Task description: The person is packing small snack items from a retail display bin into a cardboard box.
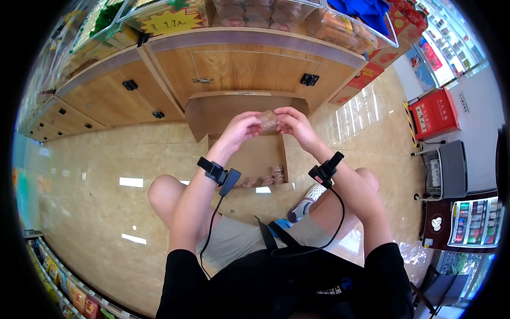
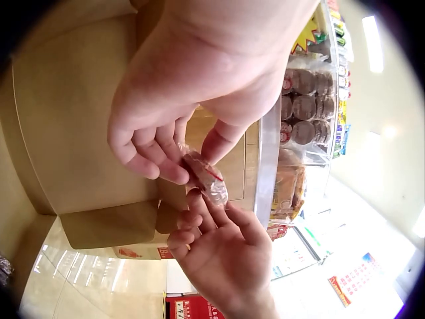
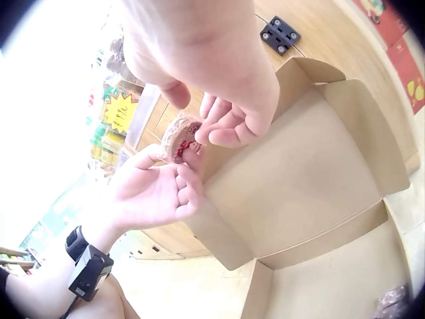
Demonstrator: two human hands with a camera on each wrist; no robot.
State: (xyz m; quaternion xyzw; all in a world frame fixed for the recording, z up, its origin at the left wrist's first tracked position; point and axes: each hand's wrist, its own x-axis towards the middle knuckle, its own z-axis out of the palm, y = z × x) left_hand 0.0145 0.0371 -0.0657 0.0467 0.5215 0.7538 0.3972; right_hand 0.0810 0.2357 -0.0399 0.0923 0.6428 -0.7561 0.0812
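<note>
A black shirt (image 1: 223, 292), beige shorts (image 1: 234, 236) and cabled wristbands (image 1: 212, 170) are worn.

Fingers of the left hand (image 1: 244, 128) cover part of the packet (image 1: 268, 120), whose red print I can't read; whether the right hand (image 1: 293, 126) pinches or just touches it, I can't tell. The right wrist view's edge cuts off the packets (image 3: 393, 304) in the carton (image 3: 312, 289). Lettering (image 1: 328, 291) on the shirt (image 1: 239, 284) is too small.

There are two hands (image 1: 243, 129) (image 1: 298, 126), one held packet (image 1: 267, 120), one open box (image 1: 255, 151).
</note>
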